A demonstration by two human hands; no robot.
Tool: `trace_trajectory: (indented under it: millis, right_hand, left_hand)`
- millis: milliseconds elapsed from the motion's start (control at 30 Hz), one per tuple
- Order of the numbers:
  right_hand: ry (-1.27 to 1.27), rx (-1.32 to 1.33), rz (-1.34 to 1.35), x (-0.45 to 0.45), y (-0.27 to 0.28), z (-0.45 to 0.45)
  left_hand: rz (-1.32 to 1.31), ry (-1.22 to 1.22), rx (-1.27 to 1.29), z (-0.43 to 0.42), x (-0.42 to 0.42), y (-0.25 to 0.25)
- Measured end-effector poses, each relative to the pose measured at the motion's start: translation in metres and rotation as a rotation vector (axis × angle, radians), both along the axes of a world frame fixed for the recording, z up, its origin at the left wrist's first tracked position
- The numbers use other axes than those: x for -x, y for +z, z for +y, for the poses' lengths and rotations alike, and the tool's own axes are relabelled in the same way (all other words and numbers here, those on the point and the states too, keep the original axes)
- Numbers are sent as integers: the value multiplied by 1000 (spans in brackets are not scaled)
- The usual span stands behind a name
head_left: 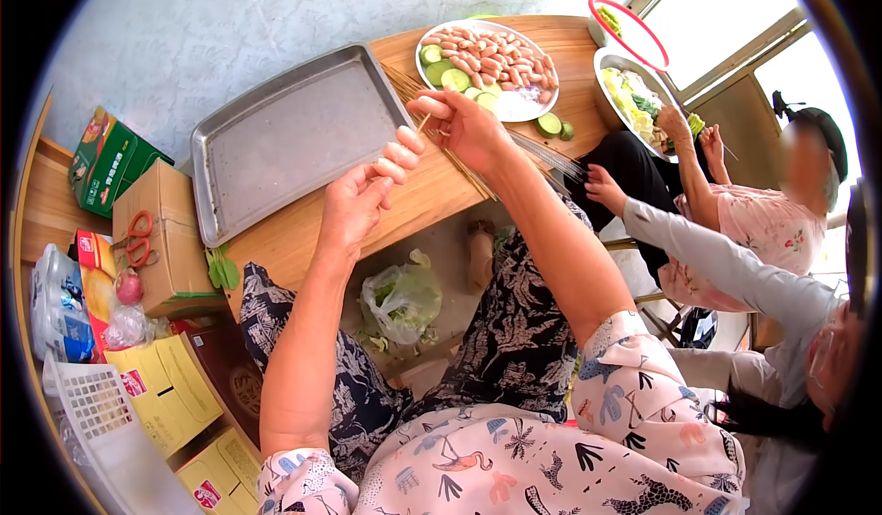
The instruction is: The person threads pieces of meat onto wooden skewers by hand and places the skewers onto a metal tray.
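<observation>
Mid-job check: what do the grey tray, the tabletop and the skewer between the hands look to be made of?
Grey tray: probably metal, dull and scuffed, with a paler sheen along the rim.
Tabletop: wood or wood-look laminate, smooth, with brown grain lines.
Skewer: likely bamboo or wood, being thin and tan; too little shows to judge its finish.

One head-worn wide view looks forward and down at the nearby table [574, 79].

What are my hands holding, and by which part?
Your left hand holds a skewer of sausages at its lower end; your right hand pinches what looks like another sausage near the skewer's tip.
</observation>
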State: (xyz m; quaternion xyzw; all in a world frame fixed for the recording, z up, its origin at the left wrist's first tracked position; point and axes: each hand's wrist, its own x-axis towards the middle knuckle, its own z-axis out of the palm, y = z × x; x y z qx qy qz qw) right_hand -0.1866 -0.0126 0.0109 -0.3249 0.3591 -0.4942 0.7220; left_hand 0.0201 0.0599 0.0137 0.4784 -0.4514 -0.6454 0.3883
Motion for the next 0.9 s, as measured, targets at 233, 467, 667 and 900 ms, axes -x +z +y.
trace_trajectory:
  millis: [233,467,667,900]
  right_hand:
    - [35,14,94,-12,6,9]
    - [129,115,198,-17,3,10]
    - [47,9,52,-23,15,14]
    - [246,-15,-22,-32,6,22]
  left_hand:
    - [9,15,9,-1,0,-1]
    - [4,19,2,-1,-1,-1]
    - [12,39,-12,-1,0,2]
    - [80,101,-9,-2,2,-1]
